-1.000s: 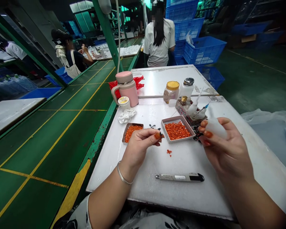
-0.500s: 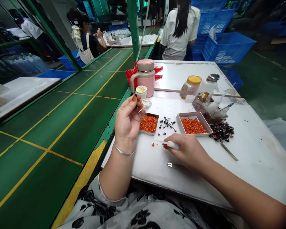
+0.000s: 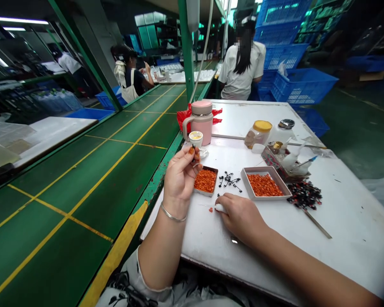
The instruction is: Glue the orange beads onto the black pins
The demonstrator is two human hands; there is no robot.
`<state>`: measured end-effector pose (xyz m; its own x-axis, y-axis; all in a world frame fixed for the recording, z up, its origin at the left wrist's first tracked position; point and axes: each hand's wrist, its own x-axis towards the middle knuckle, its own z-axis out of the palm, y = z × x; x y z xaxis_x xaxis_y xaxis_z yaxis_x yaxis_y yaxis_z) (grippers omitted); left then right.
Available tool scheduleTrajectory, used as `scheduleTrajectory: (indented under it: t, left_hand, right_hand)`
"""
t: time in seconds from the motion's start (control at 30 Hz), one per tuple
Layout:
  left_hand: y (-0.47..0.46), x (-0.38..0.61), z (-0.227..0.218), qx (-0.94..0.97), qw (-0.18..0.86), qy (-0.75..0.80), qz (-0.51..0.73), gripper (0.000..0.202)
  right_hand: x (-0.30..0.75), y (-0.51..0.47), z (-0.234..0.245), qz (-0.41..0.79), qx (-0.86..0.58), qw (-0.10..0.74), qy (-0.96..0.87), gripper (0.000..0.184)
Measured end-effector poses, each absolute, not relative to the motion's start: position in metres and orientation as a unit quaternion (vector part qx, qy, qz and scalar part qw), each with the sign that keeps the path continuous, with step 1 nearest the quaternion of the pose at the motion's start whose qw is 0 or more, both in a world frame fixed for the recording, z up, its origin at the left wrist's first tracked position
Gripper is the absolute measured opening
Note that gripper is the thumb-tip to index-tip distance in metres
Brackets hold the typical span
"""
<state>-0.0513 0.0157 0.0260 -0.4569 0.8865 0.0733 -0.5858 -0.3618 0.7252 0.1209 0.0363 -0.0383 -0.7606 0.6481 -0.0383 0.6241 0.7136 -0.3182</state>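
Note:
My left hand (image 3: pixel 181 175) is raised over the table's left edge, its fingertips pinched on a tiny dark piece just below a small white pot (image 3: pixel 196 138). My right hand (image 3: pixel 241 215) lies knuckles-up on the white table (image 3: pixel 345 230), closed around a white pen-like tool whose tip (image 3: pixel 220 208) points at a few orange bits. Just beyond the hands sit a small tray of orange beads (image 3: pixel 205 181), several loose black pins (image 3: pixel 228 180) and a second, larger tray of orange beads (image 3: pixel 264 184).
A pink mug (image 3: pixel 201 117), a yellow-lidded jar (image 3: pixel 258 131), a box of small bottles (image 3: pixel 283 160), a pile of dark pieces (image 3: pixel 304 194) and a thin rod (image 3: pixel 317 224) stand around. A green conveyor (image 3: pixel 83 170) runs along the left. Two people work farther back near blue crates (image 3: pixel 302 85).
My right hand came down from holding a white bottle to resting on the table with the pen-like tool. My left hand lifted its pinched piece toward the small white pot. The view shifted.

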Motion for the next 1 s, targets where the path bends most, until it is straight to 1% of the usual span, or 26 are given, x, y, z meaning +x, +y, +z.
scheduleTrajectory:
  t: [0.33,0.73,0.9,0.97,1.0]
  left_hand:
    - [0.018,-0.044,0.022,0.249,0.547,0.283,0.748,0.014]
    - [0.016,-0.037,0.02,0.301,0.541,0.309,0.722,0.021]
    - [0.016,-0.036,0.02,0.313,0.539,0.317,0.715,0.024]
    - [0.016,-0.036,0.021,0.318,0.537,0.321,0.713,0.025]
    - [0.017,-0.036,0.021,0.322,0.535,0.325,0.71,0.026]
  right_hand:
    - [0.12,0.037,-0.037,0.173,-0.319,0.016,-0.932,0.023]
    - [0.121,0.036,-0.042,0.166,-0.334,0.019,-0.928,0.026]
    - [0.125,0.039,-0.048,0.173,-0.341,0.047,-0.923,0.023]
    - [0.129,0.045,-0.049,0.213,-0.335,0.095,-0.913,0.021]
    - [0.132,0.048,-0.047,0.244,-0.331,0.135,-0.901,0.02]
